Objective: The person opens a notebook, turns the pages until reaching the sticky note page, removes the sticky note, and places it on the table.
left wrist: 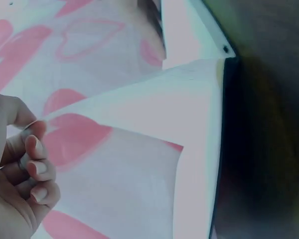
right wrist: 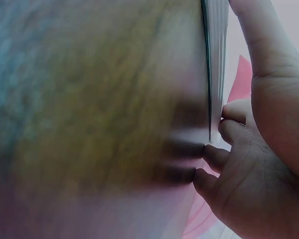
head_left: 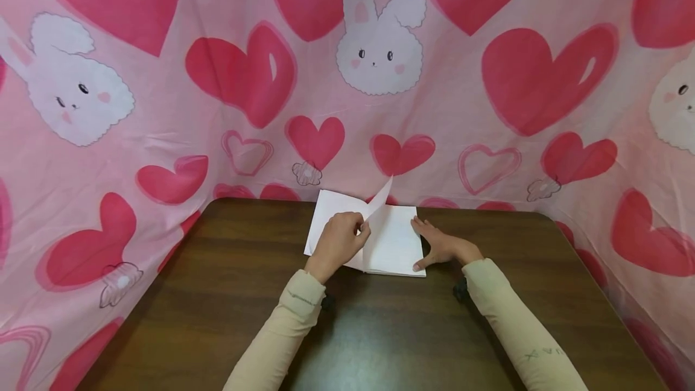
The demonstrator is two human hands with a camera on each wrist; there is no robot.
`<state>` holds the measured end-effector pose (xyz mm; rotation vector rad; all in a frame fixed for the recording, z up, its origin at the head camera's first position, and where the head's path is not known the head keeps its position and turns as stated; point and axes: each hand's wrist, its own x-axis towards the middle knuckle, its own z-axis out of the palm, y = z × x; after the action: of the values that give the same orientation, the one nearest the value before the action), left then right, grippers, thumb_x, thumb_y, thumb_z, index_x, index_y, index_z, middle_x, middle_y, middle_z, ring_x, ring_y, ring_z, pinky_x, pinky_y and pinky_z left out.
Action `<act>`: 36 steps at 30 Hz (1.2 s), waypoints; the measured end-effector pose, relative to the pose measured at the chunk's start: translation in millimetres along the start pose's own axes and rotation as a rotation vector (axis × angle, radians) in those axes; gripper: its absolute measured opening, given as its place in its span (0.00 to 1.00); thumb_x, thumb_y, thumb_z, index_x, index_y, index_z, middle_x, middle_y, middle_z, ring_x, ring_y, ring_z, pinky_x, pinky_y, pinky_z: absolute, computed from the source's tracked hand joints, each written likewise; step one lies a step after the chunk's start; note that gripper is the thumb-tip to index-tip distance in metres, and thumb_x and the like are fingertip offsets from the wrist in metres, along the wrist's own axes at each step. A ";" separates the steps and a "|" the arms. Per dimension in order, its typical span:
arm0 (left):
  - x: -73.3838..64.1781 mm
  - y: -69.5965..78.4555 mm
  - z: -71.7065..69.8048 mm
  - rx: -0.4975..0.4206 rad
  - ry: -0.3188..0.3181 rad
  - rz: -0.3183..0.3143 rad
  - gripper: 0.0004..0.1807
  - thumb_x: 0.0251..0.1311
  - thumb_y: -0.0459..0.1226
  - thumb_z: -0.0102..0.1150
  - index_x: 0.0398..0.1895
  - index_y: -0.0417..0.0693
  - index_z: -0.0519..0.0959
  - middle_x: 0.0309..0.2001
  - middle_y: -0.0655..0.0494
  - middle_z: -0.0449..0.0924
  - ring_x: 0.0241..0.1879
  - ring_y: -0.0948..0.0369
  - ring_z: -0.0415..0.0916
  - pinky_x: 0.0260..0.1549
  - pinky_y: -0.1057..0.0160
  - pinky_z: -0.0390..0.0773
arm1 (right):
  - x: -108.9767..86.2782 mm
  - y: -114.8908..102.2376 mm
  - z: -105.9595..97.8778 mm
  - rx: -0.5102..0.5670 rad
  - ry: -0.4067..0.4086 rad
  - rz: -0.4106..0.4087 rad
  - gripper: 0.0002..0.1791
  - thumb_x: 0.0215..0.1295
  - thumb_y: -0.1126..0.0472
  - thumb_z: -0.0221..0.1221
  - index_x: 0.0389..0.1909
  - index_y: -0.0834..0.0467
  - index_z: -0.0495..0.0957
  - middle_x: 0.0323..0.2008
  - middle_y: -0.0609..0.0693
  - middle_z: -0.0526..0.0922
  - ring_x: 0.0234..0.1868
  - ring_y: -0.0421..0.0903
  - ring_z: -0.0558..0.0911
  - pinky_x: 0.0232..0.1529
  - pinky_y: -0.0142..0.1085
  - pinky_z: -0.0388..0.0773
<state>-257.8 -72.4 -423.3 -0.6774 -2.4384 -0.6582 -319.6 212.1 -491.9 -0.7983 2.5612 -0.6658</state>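
The book [head_left: 396,240], lying spread on the table [head_left: 380,333] just below the frame's centre, has one raised page [head_left: 381,201] pinched clear by my left hand's [head_left: 338,239] fingers, while my right hand [head_left: 447,247], fingers spread at its right edge, seemingly steadies it, though blur hides how firmly.

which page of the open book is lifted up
The middle page, standing up between the other two and pinched by the left hand; the left-side page and right-side page lie down.
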 end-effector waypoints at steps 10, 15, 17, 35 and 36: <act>-11.4 -8.3 -12.8 -0.001 0.051 -0.048 0.14 0.56 0.36 0.54 0.14 0.52 0.74 0.12 0.65 0.66 0.15 0.66 0.61 0.16 0.69 0.64 | -5.9 -4.7 -2.4 0.011 -0.014 0.019 0.67 0.43 0.42 0.70 0.72 0.62 0.34 0.73 0.60 0.32 0.71 0.63 0.33 0.64 0.62 0.39; -26.0 -25.0 -23.6 -0.016 0.052 -0.115 0.14 0.55 0.36 0.56 0.12 0.53 0.74 0.10 0.65 0.63 0.13 0.66 0.59 0.14 0.68 0.64 | -7.4 -6.1 -4.3 0.009 -0.021 0.026 0.67 0.44 0.43 0.70 0.72 0.63 0.33 0.73 0.61 0.31 0.71 0.64 0.32 0.63 0.64 0.37; -33.2 -32.9 -27.5 -0.014 0.040 -0.151 0.14 0.55 0.35 0.56 0.12 0.53 0.74 0.10 0.65 0.63 0.13 0.66 0.60 0.14 0.68 0.64 | -7.6 -7.4 -4.1 0.009 -0.028 0.025 0.67 0.45 0.43 0.69 0.72 0.63 0.33 0.73 0.60 0.31 0.71 0.64 0.32 0.63 0.64 0.37; -66.9 -70.0 -34.6 0.012 -0.145 -0.324 0.16 0.55 0.36 0.58 0.10 0.52 0.72 0.10 0.62 0.65 0.15 0.63 0.62 0.18 0.65 0.67 | -5.8 -8.1 -3.0 -0.026 -0.050 0.033 0.68 0.44 0.41 0.69 0.72 0.63 0.32 0.73 0.61 0.30 0.71 0.63 0.32 0.64 0.63 0.36; -67.1 -70.5 -34.8 0.017 -0.155 -0.331 0.17 0.55 0.36 0.58 0.09 0.53 0.72 0.10 0.62 0.64 0.15 0.63 0.62 0.18 0.65 0.66 | -6.3 -8.3 -3.6 -0.029 -0.053 0.033 0.68 0.44 0.41 0.69 0.72 0.63 0.32 0.73 0.61 0.30 0.71 0.63 0.32 0.64 0.62 0.36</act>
<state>-236.8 -167.3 -458.6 -0.3291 -2.7270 -0.7334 -313.0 211.0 -483.1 -0.7711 2.5353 -0.5912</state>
